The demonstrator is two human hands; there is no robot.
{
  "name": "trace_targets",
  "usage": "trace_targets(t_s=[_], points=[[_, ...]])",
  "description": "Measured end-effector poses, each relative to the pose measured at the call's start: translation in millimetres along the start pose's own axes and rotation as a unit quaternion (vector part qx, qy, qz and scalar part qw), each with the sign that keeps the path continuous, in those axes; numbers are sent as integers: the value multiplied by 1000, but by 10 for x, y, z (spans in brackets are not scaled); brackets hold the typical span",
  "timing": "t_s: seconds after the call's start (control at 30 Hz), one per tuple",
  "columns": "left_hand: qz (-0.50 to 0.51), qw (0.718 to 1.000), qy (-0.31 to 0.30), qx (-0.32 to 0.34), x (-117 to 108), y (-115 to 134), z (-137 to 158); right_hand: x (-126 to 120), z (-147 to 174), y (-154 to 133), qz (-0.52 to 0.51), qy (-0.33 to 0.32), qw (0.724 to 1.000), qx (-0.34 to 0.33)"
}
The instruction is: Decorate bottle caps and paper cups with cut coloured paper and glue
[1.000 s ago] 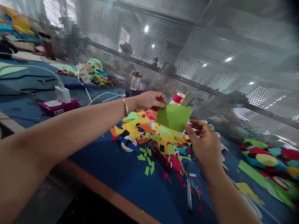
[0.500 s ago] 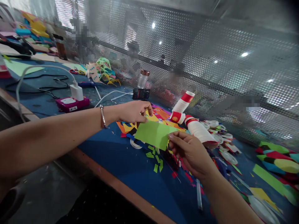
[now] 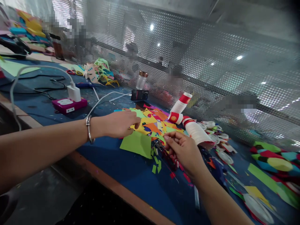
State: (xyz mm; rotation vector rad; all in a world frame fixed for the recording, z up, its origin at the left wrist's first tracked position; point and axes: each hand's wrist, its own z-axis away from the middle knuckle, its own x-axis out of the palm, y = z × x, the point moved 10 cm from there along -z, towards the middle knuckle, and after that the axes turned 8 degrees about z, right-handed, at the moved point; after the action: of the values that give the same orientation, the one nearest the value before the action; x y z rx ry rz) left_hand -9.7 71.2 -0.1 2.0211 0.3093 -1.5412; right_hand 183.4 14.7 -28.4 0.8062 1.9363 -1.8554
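My left hand (image 3: 122,122), with a silver bracelet at the wrist, pinches the upper edge of a green paper sheet (image 3: 136,145), which hangs tilted over the blue table. My right hand (image 3: 184,148) is to the right, apart from the sheet, thumb and fingers pinched together at a smaller green paper piece (image 3: 159,136). Part of that piece is hard to tell from the scraps behind it. Small green paper cuttings (image 3: 156,164) lie below, between the hands. A pile of coloured paper scraps (image 3: 152,120) spreads behind both hands. A dark, red-edged tool (image 3: 170,159) lies partly hidden by my right hand.
Stacked paper cups (image 3: 199,132) lie beyond my right hand, with white lids (image 3: 225,157) farther right. A purple power socket (image 3: 69,104) with a white charger and cables stands left. A phone (image 3: 139,94) and glass jar (image 3: 142,80) stand by the perforated metal screen (image 3: 187,50).
The green sheet was between both hands; now my left hand has it lower and to the left, and it looks narrower. My right hand has come apart from it with a smaller green piece.
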Motion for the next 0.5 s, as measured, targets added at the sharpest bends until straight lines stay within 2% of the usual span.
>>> trace_targets(t_s=[0.1, 0.23, 0.33, 0.5], points=[[-5, 998, 36, 47, -90, 162, 66, -188, -22, -11, 23, 57, 998, -32], [25, 995, -15, 92, 49, 355, 139, -305, 2, -74, 48, 100, 992, -63], [-4, 992, -22, 121, 127, 448, 189, -415, 21, -116, 58, 139, 986, -77], [-17, 992, -30, 120, 170, 453, 232, -842, 76, -35, -23, 285, 955, -80]])
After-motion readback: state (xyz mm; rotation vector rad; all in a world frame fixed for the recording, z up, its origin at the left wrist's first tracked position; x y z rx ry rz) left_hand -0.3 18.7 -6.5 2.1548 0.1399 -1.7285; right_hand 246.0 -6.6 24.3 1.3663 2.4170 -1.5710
